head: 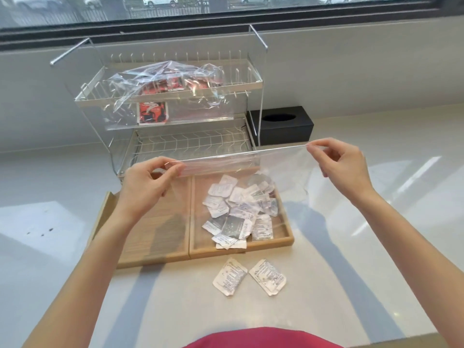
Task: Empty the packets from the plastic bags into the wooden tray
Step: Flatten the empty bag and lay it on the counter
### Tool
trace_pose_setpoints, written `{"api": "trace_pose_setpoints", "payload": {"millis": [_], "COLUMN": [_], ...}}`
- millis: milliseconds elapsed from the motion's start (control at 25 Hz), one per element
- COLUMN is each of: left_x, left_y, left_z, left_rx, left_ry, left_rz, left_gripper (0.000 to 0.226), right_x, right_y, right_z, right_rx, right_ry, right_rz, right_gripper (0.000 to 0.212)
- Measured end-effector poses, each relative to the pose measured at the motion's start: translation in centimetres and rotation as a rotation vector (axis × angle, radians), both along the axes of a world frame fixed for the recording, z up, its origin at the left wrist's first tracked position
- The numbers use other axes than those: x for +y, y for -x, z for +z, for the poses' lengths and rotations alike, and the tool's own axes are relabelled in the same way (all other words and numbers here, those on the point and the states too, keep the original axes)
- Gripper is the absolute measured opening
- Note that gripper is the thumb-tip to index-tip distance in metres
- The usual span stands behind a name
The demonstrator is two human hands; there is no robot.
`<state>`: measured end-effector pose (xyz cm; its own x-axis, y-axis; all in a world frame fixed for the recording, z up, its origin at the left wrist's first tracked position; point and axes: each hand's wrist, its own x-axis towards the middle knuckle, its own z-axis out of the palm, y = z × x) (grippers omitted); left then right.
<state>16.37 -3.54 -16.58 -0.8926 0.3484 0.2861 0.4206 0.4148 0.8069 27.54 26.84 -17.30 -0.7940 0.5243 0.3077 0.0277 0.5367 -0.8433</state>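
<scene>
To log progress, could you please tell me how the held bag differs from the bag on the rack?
The held bag is stretched flat between the left hand and right hand and looks empty. The rack bag lies crumpled, untouched, with red packets inside. Both are clear plastic.

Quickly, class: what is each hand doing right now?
Left hand: closed, pinching one end of the clear plastic bag.
Right hand: closed, pinching the bag's other end.

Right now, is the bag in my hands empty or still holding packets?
Empty, it seems: the bag is stretched flat between both hands, and the packets lie below in the tray.
</scene>
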Motion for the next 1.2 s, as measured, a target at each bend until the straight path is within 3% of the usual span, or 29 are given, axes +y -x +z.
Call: {"api": "trace_pose_setpoints", "payload": {"millis": [280,480,640,760,1000,1120,1200], "left_x": [9.2,15.5,19.5,21.5,24.0,25.4,26.2], "left_y": [-1.3,-2.3,-2.7,-2.8,-3.3,-3.3,-3.3], "left_z": [1.1,0.8,-2.2,-6.0,-12.5,-13.7,-13.9], "left_rx": [-0.052,0.052,0.114,0.089,-0.142,-0.028,0.036], "left_ry": [-0.177,-0.135,0.051,0.193,0.476,0.649,0.749], "left_rz": [-0.025,-0.1,-0.11,-0.097,-0.124,-0.057,0.007], "left_gripper": [0.003,0.019,0.021,0.035,0.037,0.055,0.054], "right_x": [7.8,14.0,17.8,19.6,21.0,21.0,21.1], "right_y": [-1.6,-2.2,-2.1,-1.8,-1.3,-1.0,-0.4], "right_z": [2.2,1.9,-2.0,-5.9,-11.9,-13.5,-14.3], "right_rx": [0.036,0.138,0.057,-0.064,-0.339,-0.486,-0.564], "right_ry": [0.281,0.384,0.356,0.333,0.269,0.228,0.092], "right_rz": [0.091,0.008,0.003,-0.023,-0.049,-0.006,0.008], "right_gripper": [0.012,0.012,0.021,0.027,0.021,0.024,0.025]}}
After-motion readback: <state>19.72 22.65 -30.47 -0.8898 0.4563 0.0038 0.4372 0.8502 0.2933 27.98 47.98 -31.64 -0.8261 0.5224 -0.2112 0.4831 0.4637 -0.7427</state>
